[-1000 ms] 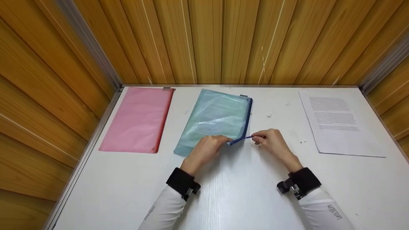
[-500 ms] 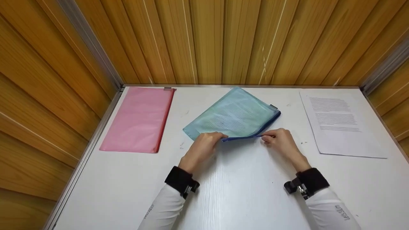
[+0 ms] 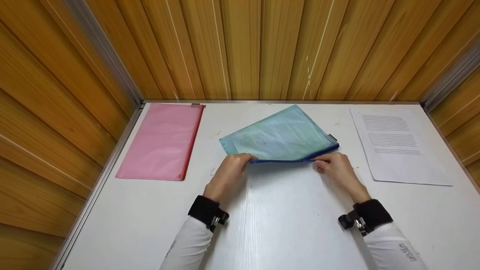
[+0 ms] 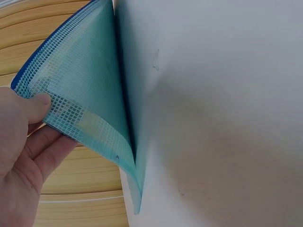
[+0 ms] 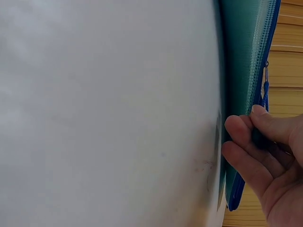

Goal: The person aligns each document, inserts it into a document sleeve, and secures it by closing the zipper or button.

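A teal mesh zipper pouch [image 3: 279, 135] with printed paper showing through it lies turned at an angle on the white table. Its blue zipper edge [image 3: 277, 161] faces the person and is raised. My left hand [image 3: 227, 170] pinches the left corner of the pouch; in the left wrist view the thumb presses on the mesh [image 4: 66, 109], with fingers behind. At the zipper's right part, my right hand [image 3: 339, 170] pinches the blue pull cord [image 5: 265, 94], which hangs from the slider. The right fingers partly hide the cord, and the pouch's far right corner reaches past them.
To the left lies a pink zipper pouch [image 3: 157, 140] with a red zipper edge. Printed paper sheets [image 3: 401, 146] lie at the right. Wooden panel walls [image 3: 277, 48] border the white table [image 3: 281, 225] at the back and sides.
The teal pouch has swung round so its zipper edge now runs across in front of the person. My left hand has shifted left, my right hand right; both keep their holds.
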`<state>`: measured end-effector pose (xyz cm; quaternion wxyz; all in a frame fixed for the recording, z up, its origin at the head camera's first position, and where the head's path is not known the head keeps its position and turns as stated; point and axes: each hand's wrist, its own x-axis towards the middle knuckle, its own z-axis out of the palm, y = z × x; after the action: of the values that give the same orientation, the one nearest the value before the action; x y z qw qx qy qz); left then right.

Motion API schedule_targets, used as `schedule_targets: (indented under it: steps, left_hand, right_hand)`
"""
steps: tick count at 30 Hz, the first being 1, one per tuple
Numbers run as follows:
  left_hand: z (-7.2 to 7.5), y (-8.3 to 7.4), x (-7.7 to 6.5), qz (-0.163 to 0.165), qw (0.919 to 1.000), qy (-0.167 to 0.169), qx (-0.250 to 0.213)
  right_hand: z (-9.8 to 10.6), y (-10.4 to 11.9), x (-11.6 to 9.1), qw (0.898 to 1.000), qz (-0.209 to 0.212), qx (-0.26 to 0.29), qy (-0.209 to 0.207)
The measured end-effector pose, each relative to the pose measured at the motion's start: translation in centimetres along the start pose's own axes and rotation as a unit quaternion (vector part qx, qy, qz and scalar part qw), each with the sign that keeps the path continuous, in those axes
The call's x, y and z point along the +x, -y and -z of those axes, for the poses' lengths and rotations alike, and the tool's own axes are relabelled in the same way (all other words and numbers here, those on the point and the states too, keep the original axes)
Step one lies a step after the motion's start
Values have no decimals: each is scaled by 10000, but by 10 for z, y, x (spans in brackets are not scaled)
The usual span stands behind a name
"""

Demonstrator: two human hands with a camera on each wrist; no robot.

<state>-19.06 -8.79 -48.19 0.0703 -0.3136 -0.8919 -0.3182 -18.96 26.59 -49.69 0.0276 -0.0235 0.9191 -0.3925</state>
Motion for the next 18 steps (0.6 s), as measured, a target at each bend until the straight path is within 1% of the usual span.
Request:
schedule_targets:
  steps: [2, 4, 8, 10, 13, 16, 18]
  left_hand:
    - [0, 1, -1, 140, 9999, 14, -98]
    - [1, 4, -2, 289, 9994, -46, -203]
    - [6, 12, -6, 590, 9975, -235, -303]
    - [8, 16, -8, 714, 9965, -267, -330]
    - [10, 21, -10, 840, 9955, -274, -356]
    - [12, 25, -10, 880, 9950, -289, -371]
    - [13, 26, -11, 929, 9944, -297, -405]
  right_hand:
    - [3, -1, 0, 10000, -59, 7, 25]
    - [6, -4, 0, 9999, -102, -14, 12]
    - [15, -14, -3, 9996, -177, -160, -155]
    - [21, -20, -4, 9993, -261, -191, -199]
    - [29, -25, -6, 9988, -382, -165, -243]
    - [33, -28, -8, 9984, -518, 9, -228]
    - [36, -31, -8, 9982, -528, -9, -286]
